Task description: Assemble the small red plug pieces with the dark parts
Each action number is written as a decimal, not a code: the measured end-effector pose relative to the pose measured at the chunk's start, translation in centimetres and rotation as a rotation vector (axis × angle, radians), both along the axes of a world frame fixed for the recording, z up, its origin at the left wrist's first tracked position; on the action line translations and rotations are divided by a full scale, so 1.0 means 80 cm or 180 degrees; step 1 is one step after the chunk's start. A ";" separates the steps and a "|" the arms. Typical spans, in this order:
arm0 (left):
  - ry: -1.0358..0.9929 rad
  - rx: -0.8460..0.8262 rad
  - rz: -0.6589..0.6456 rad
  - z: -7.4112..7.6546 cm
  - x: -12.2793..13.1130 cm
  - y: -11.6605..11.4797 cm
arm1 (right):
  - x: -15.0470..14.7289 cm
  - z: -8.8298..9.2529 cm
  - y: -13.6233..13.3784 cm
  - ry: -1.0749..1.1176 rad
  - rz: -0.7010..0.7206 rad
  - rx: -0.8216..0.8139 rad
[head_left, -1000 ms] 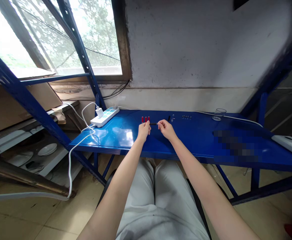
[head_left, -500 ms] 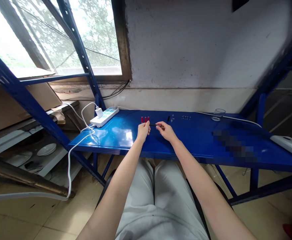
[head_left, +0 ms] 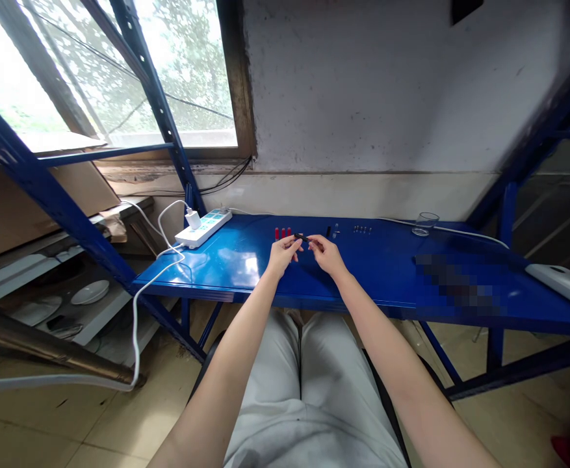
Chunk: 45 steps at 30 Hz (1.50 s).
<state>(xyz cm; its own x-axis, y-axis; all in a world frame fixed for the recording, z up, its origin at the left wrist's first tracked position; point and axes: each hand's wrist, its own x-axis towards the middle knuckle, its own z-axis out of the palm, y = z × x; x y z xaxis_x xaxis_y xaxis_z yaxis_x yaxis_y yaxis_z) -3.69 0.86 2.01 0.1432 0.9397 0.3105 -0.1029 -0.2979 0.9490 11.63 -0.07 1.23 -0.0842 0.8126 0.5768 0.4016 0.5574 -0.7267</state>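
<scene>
Over the blue table [head_left: 226, 260], both hands pinch a slim black rod-like piece [head_left: 302, 238], too small to name surely. My left hand [head_left: 281, 255] has its thumb and fingers closed on the left end. My right hand [head_left: 327, 255] grips the right end with its fingertips, which partly hide it. Just behind the left hand stand three small red cylinders [head_left: 283, 232]. Beyond the right hand are a short black piece [head_left: 328, 231] and a small clear piece [head_left: 336, 230]. Several tiny shiny pieces [head_left: 362, 229] lie in rows farther right.
A white power strip [head_left: 205, 227] with a plugged-in charger sits at the table's left, its cable hanging over the edge. At the right are a glass cup [head_left: 425, 223], a blurred-out dark object [head_left: 460, 283] and a white device [head_left: 562, 283]. Blue rack posts flank the table.
My hands have come a little closer together. Less of the black rod shows between them, and it now sits slightly higher and tilted, with the left thumb along it.
</scene>
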 end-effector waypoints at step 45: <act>0.0644 0.0327 0.0292 -0.005 0.012 -0.004 | 0.077 -0.002 0.066 -0.1431 -0.2141 -0.1600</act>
